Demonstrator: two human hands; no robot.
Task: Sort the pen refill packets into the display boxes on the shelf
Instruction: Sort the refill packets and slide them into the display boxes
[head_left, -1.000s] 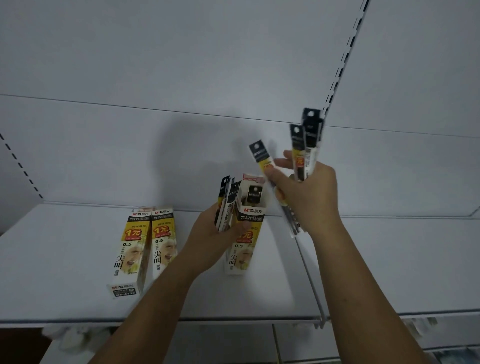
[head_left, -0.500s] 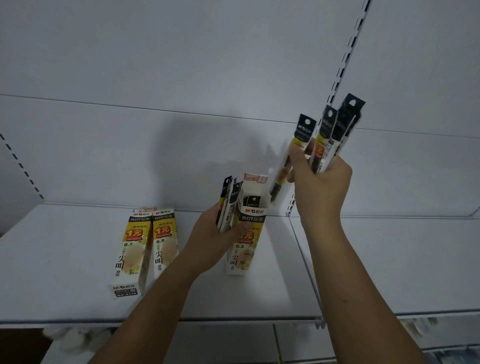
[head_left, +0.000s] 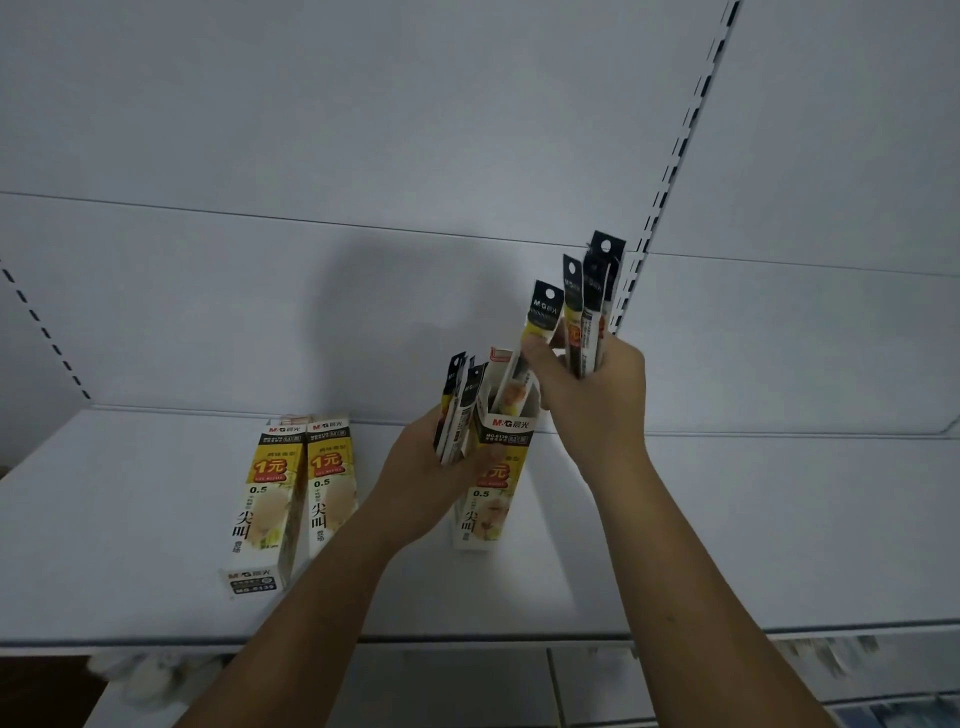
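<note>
Just right of centre frame, your right hand (head_left: 587, 400) was clamped on two things at once. Thumb and forefinger pinched a single packet (head_left: 543, 312), while the other fingers curled round the spare packets (head_left: 592, 312), which fanned up towards the slotted upright (head_left: 675, 171). The single packet's lower end sat inside the mouth of the open display box (head_left: 498, 467), which stood on end on the shelf (head_left: 753, 519) at mid-frame. Your left hand (head_left: 426, 473), just left of that box, gripped a small bundle (head_left: 460, 405) of packets. Its fingertips lay across the box front, seemingly steadying it. Two more display boxes (head_left: 272, 499) lay flat side by side towards the lower left, well apart from the one you were filling.

By the look of it, you were part-way through feeding one packet in. To do it well, the packet needed to go down in line with the box's long axis rather than at the slant it showed. That way its foot would not catch on the cardboard lip or on anything inside; how full the box was, I could not tell. The brace from your left hand mattered, since a tall narrow carton would likely tip under a sideways push. The risk lay in your right hand: easing the pinch could have loosened the spares too, so only thumb and forefinger ought to part.
</note>
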